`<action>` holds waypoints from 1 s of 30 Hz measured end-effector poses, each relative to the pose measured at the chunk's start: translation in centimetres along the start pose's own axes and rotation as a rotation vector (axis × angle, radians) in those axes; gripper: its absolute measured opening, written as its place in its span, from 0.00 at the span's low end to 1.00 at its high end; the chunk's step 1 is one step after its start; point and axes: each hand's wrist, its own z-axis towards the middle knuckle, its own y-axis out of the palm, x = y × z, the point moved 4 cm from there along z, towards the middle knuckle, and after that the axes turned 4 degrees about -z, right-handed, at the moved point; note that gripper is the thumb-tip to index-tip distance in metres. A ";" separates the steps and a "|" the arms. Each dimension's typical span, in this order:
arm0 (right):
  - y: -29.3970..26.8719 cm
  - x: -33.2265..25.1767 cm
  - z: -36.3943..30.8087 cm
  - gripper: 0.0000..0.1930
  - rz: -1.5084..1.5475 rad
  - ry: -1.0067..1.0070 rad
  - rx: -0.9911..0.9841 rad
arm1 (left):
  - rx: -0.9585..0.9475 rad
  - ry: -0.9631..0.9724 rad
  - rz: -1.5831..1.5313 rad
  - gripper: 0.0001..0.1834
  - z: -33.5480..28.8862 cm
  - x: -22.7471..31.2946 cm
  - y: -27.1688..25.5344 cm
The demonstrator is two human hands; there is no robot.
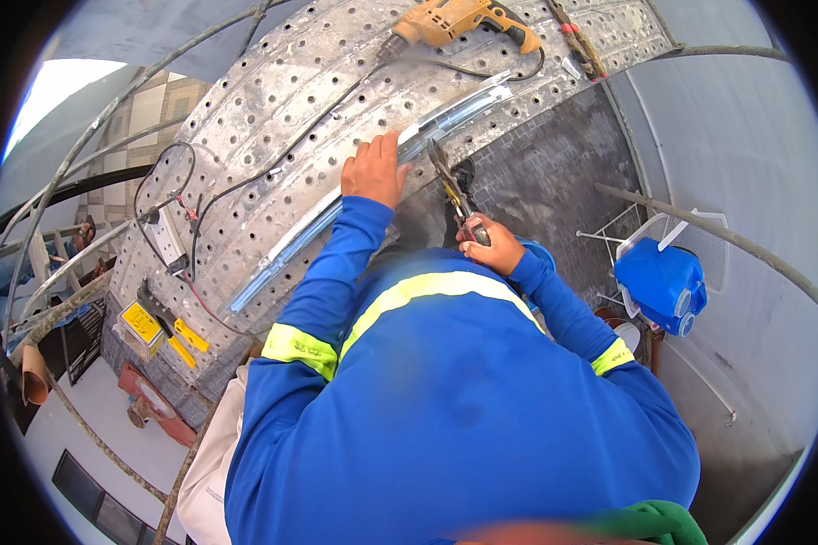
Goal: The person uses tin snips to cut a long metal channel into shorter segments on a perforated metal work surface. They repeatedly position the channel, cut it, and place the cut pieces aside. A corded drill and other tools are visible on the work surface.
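Long, thin metal channel strips, silvery with a blue tint, lie diagonally across a perforated metal platform. My left hand rests palm down over the strips near their middle, fingers stretched out across them. In my right hand, close to my waist, is a pair of tin snips, gripped by the handles. The jaws point away from me, next to the strips' near edge. Whether the blades touch the metal, I cannot tell.
Beyond the strips lie an orange power drill with its cord and a red-handled tool. At left are a white power strip, a yellow box and a yellow-handled cutter. Scaffold pipes and a blue jug stand at right.
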 end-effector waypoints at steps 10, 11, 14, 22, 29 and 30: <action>1.3 -0.6 1.9 0.16 -0.053 0.001 0.053 | -0.017 0.010 0.004 0.35 0.0 -0.4 0.6; 1.4 -0.4 2.0 0.17 -0.059 0.001 0.066 | -0.013 0.010 0.002 0.35 0.0 -0.3 0.6; 1.6 -0.1 2.2 0.17 -0.115 -0.022 0.097 | -0.019 0.006 -0.002 0.35 0.0 -0.4 0.6; 1.5 -0.4 2.3 0.16 -0.150 -0.049 0.155 | -0.017 0.021 -0.025 0.34 0.1 -0.2 0.2; 1.3 -1.5 1.6 0.22 -0.192 -0.016 0.190 | -0.053 0.001 0.003 0.32 0.1 0.1 -0.1; 1.2 -1.7 1.5 0.23 -0.210 -0.018 0.194 | -0.054 0.000 0.007 0.32 0.1 0.1 -0.1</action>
